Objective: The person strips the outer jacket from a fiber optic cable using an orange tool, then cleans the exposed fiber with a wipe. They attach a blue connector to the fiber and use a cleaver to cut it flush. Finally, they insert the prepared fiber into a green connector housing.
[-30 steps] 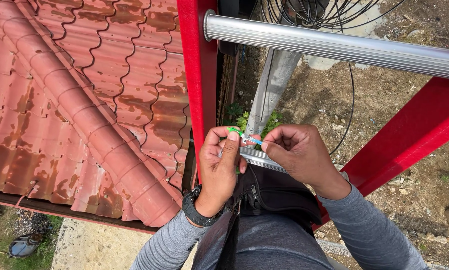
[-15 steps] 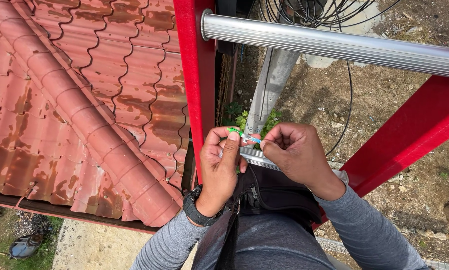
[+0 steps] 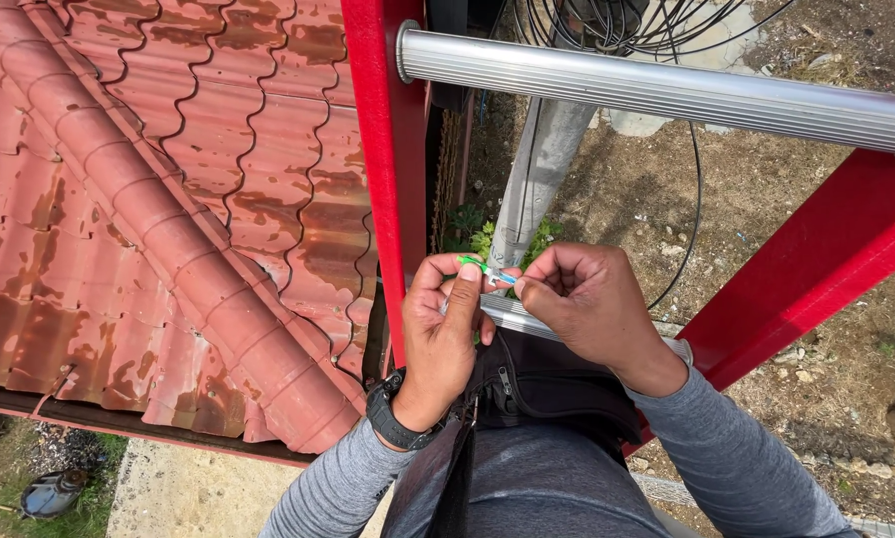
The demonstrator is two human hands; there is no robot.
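Both my hands meet in front of my chest, high up on a red ladder (image 3: 385, 179). My left hand (image 3: 445, 334), with a black watch on its wrist, pinches a small green and white connector piece (image 3: 485, 269) at its fingertips. My right hand (image 3: 589, 304) grips the other end of the same small piece, fingers curled tight. A silver ladder rung (image 3: 512, 317) lies just under the hands. A black pouch (image 3: 557, 384) hangs at my waist below them.
A rusty red tiled roof (image 3: 158, 209) slopes away on the left. Another silver rung (image 3: 666, 95) crosses above, with coiled black cable (image 3: 656, 30) and a grey pole (image 3: 542, 174) behind it. Bare dirt ground (image 3: 766, 199) lies far below on the right.
The hands have stayed together on the small piece, with only slight finger shifts. The view has barely moved.
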